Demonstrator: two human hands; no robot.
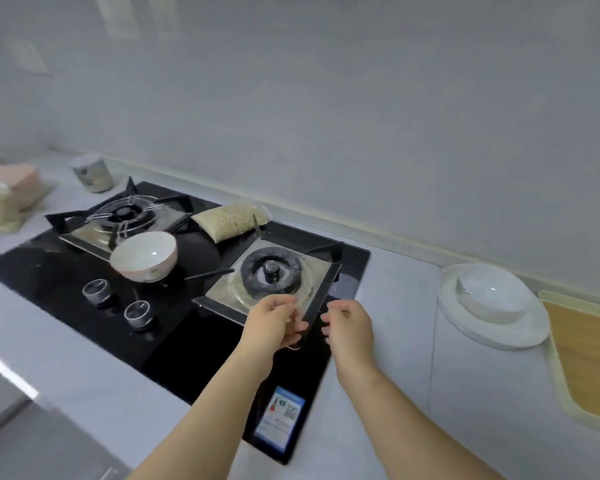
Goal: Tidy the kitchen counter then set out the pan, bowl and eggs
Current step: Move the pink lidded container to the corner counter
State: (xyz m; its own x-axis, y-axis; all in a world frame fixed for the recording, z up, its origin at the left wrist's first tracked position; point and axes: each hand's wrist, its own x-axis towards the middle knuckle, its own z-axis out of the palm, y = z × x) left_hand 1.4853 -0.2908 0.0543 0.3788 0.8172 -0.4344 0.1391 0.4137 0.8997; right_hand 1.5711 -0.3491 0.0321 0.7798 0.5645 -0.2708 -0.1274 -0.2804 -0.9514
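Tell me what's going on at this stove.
A person works at the right burner of a black gas hob. Their left hand grips the near bar of its pan support; the right hand hovers beside it, fingers curled, contact unclear. A pinkish bowl sits on the hob between the burners, a packet of grains behind it. A white bowl rests on a plate on the counter. No pan or eggs are in view.

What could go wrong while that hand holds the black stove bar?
The black pan support that the left hand grips looks lifted at one end; it might slip and knock the glass hob. The bowl sits tilted on the hob and could roll. The bag of grains lies between the burners, risky if one is lit.
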